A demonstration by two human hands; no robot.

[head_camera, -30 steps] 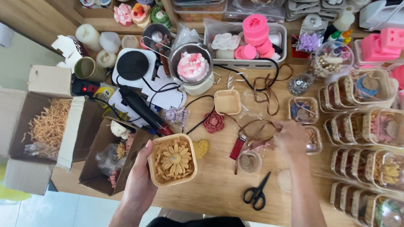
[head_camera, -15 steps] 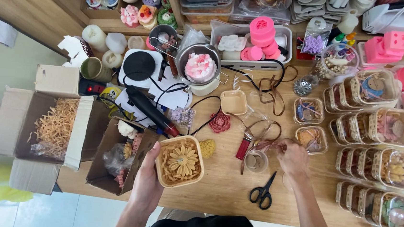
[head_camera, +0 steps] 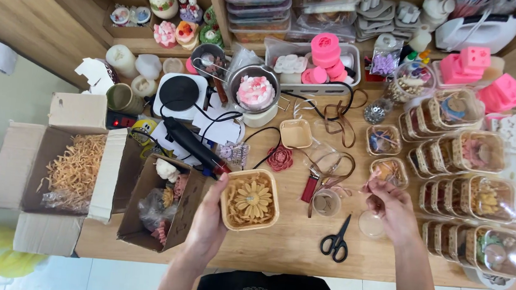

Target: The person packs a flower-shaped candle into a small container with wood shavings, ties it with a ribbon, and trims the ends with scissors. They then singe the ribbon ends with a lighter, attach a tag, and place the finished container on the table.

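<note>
The left hand (head_camera: pixel 208 212) grips 1 square tan box (head_camera: pixel 250 199) with a daisy-shaped piece inside, fingers wrapped around its left side, held above the wooden table (head_camera: pixel 281 245). Right of the box, the right hand (head_camera: pixel 393 203) pinches a thin clear film (head_camera: pixel 370 187) between closed fingertips. Black scissors (head_camera: pixel 336 237) lie lower right of the box.
</note>
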